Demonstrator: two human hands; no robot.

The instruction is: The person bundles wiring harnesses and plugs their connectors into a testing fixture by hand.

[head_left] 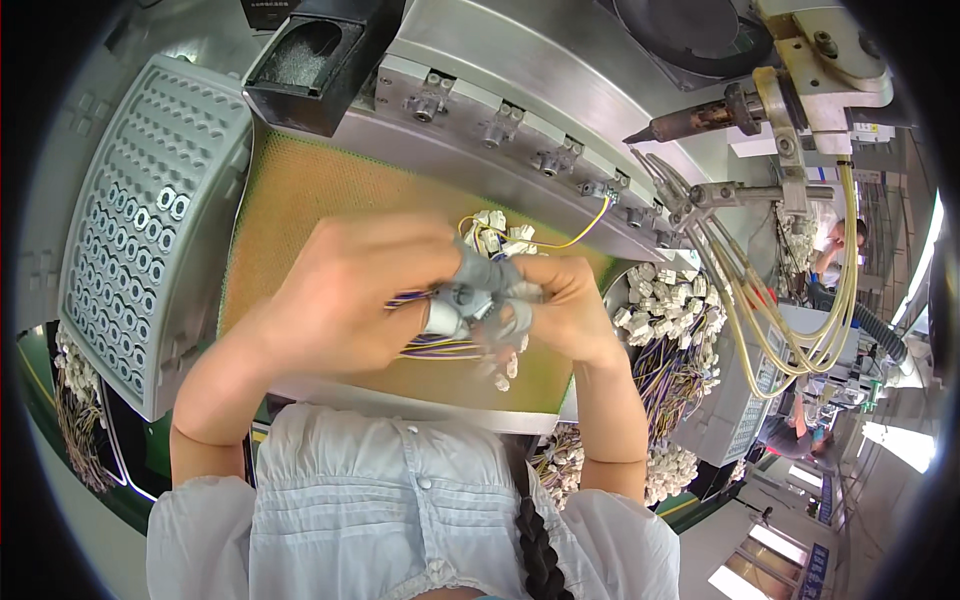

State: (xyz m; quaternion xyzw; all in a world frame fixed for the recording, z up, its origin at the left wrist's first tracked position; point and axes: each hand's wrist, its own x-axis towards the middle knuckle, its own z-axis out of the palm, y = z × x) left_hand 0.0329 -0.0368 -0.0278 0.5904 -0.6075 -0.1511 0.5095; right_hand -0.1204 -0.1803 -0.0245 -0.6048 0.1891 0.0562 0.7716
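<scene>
Mid-frame, a small silvery part (468,298) sits right between the covered fingertips (444,318)! Left hand (365,285) pinches it; right hand (568,305) crowds its right side, though blur hides whether those fingers grip. Thin purple and yellow wires (440,350) run just below, over a finely meshed orange mat (330,190). Far left, a grey moulded tray (197,300) carries rows of shiny ring-shaped pieces (143,268).

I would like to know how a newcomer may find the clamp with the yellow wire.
Beyond the orange-brown mat runs a metal rail bearing small clamps. Take the fourth visible clamp from the left: alone among its neighbours, it meets a yellow wire.
</scene>
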